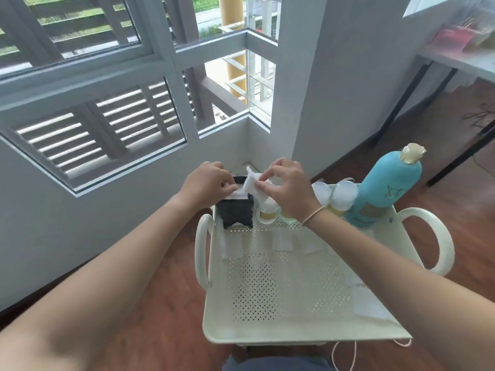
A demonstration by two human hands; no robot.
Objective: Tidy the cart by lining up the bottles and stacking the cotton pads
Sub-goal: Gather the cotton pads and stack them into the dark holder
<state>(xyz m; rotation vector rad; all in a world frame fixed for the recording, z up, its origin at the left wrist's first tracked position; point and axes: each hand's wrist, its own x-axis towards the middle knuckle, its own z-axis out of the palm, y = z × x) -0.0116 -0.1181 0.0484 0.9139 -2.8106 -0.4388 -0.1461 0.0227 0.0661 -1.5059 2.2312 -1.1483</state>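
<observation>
A white cotton pad (251,182) hung pinched between the thumb and fingers of my right hand (290,187), just above the small black box (235,211) at the far left corner of the cart tray (281,285). My left hand (207,182) rested on the pads already in the box, fingers curled over them; I couldn't tell if it gripped any. More pads (281,241) lay scattered flat on the perforated tray. Small clear-capped bottles (344,196) stood along the far edge, beside the tall teal bottle (388,186) at the right corner.
</observation>
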